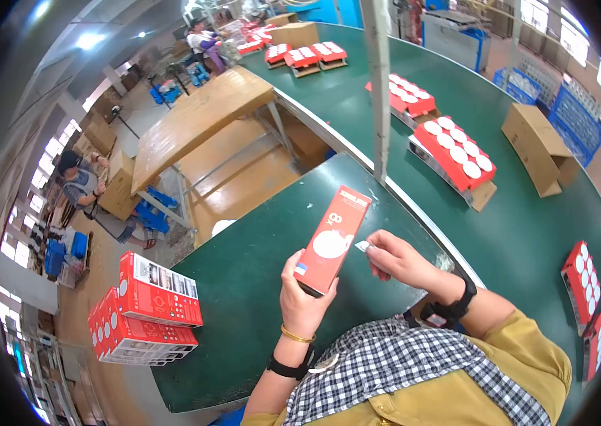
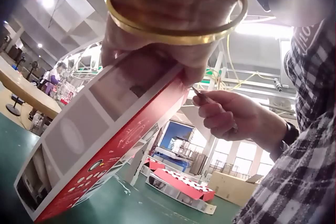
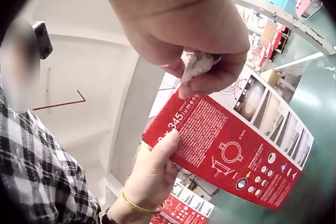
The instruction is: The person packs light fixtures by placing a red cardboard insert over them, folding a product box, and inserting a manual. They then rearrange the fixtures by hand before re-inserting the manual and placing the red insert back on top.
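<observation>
A long red carton (image 1: pixel 334 238) with a white round print stands tilted above the green table, gripped near its lower end by my left hand (image 1: pixel 305 302). In the right wrist view the left thumb lies on the printed red side (image 3: pixel 231 150) of this carton. My right hand (image 1: pixel 407 264) is just beside the carton's right edge. Between its thumb and fingers it pinches a small, crumpled whitish piece (image 3: pixel 198 66). In the left wrist view only a thin tip of the piece (image 2: pixel 196 91) shows; I cannot tell what it is.
Several similar red cartons (image 1: pixel 155 302) are stacked at the left edge of the green table (image 1: pixel 258 263). Red packs with white circles (image 1: pixel 456 150) lie along the green belt, near a cardboard box (image 1: pixel 531 145). A metal post (image 1: pixel 379 99) rises between. People work beyond the wooden table (image 1: pixel 201 121).
</observation>
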The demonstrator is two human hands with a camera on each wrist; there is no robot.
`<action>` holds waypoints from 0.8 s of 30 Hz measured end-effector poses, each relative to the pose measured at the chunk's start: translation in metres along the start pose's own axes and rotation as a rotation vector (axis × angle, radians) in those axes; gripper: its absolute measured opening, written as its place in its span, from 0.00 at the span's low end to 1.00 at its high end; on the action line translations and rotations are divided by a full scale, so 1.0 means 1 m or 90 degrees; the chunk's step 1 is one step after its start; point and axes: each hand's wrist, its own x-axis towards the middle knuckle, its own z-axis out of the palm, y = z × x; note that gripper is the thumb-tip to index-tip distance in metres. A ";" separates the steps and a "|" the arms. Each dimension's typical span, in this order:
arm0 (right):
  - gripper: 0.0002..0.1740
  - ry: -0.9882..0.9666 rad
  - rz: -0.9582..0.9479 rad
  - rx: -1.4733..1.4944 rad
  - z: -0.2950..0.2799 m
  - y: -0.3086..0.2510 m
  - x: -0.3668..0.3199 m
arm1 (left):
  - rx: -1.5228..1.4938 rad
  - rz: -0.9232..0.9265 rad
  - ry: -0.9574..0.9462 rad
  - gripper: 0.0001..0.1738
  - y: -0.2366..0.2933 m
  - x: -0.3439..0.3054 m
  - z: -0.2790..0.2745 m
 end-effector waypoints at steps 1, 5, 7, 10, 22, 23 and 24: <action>0.14 -0.010 0.012 -0.055 -0.003 0.000 0.002 | -0.002 0.003 -0.017 0.49 0.001 -0.003 0.003; 0.18 0.014 0.002 -0.109 -0.006 0.004 0.004 | 0.022 0.009 -0.026 0.48 0.009 -0.006 0.007; 0.18 0.017 0.010 -0.113 -0.007 -0.001 0.000 | 0.030 0.016 -0.013 0.48 0.011 -0.006 0.007; 0.19 0.015 0.018 -0.119 -0.010 -0.002 -0.001 | 0.034 0.019 -0.020 0.48 0.011 -0.008 0.009; 0.20 0.038 0.049 -0.140 -0.014 -0.004 -0.007 | 0.026 0.014 -0.026 0.49 0.012 -0.014 0.013; 0.20 0.038 0.047 -0.138 -0.015 -0.003 -0.007 | 0.023 0.014 -0.026 0.49 0.012 -0.014 0.013; 0.20 0.039 0.048 -0.137 -0.015 -0.003 -0.008 | 0.023 0.014 -0.029 0.49 0.012 -0.015 0.012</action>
